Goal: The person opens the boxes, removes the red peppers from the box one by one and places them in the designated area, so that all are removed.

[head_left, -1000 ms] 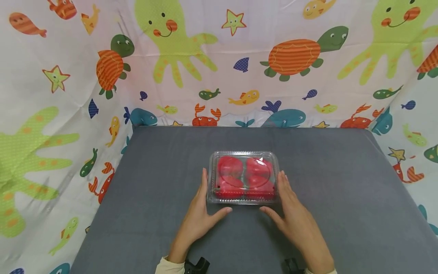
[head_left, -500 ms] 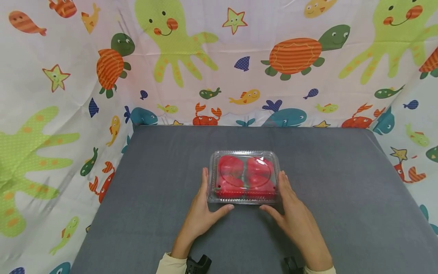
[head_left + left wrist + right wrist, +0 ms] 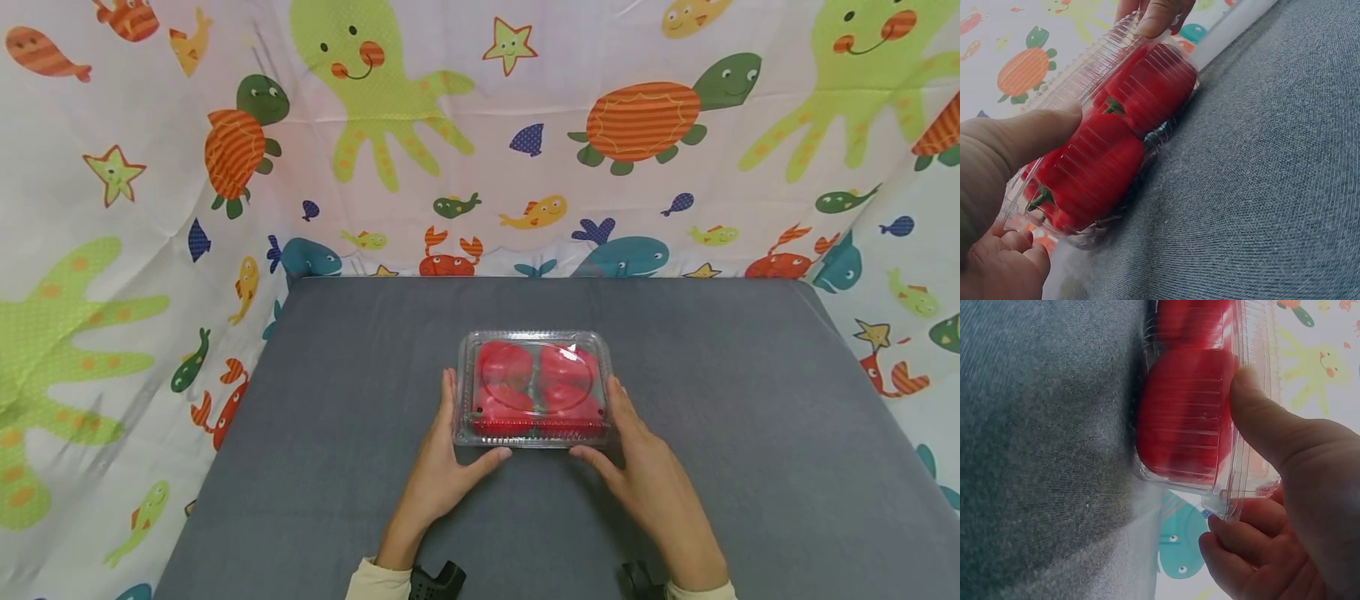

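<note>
A clear plastic clamshell box [image 3: 536, 337] lies in front of me on the grey cloth, with several red bell peppers [image 3: 1100, 165] inside and its lid down. My left hand [image 3: 437, 471] grips the box's left end, the thumb on the front side and the fingers along the short side. On the opposite end, my right hand [image 3: 652, 483] holds it in a mirrored way. Green stems show through the front wall in the left wrist view. In the right wrist view, the right thumb presses near the lid's edge and the other fingers bend at the rim.
The grey cloth [image 3: 337, 433] covers the table out to its back edge. Behind it and at both sides hangs a white curtain [image 3: 480, 108] printed with sea animals. Black wrist straps [image 3: 438, 581] sit at my cream sleeves [image 3: 378, 581].
</note>
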{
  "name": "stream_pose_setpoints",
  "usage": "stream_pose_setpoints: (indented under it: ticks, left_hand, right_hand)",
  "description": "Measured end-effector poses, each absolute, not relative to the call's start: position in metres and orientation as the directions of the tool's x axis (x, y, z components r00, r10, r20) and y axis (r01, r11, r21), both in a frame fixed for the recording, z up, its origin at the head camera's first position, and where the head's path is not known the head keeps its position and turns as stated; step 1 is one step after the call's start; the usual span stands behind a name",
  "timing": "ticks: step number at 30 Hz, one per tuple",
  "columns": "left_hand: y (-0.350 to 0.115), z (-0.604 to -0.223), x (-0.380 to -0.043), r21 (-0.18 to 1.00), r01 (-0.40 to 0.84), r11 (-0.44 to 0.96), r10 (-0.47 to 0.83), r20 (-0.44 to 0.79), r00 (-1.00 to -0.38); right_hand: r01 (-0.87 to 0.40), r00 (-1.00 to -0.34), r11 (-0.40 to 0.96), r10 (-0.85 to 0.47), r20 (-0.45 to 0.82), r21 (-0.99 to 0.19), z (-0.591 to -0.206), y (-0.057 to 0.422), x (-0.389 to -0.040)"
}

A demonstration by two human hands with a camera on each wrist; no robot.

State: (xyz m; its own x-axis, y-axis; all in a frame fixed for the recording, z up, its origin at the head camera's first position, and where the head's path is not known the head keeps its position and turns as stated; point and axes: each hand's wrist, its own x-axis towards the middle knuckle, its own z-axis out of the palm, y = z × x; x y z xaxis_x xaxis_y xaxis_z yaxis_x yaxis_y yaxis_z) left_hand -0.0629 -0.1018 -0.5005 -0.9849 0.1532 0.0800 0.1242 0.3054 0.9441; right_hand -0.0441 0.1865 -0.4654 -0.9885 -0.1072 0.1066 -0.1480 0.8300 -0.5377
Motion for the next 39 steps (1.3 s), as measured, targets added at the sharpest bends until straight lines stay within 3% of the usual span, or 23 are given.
stream_pose_setpoints:
  ticks: [17, 39]
  left_hand:
    - [-0.1052, -0.506, -0.063, 0.944, 0.163, 0.286, 0.173, 0.116, -0.978]
    - [-0.1083, -0.5074, -0.0642, 0.985, 0.135, 0.108, 0.235, 0.107, -0.966]
  right_hand:
    - [-0.086, -0.996, 0.841, -0.065, 0.058, -0.534, -0.461, 0.1871, -0.0451]
    - [-0.041, -0.999, 0.842, -0.044, 0.008, -0.538, -0.4586, 0.1882, -0.0476]
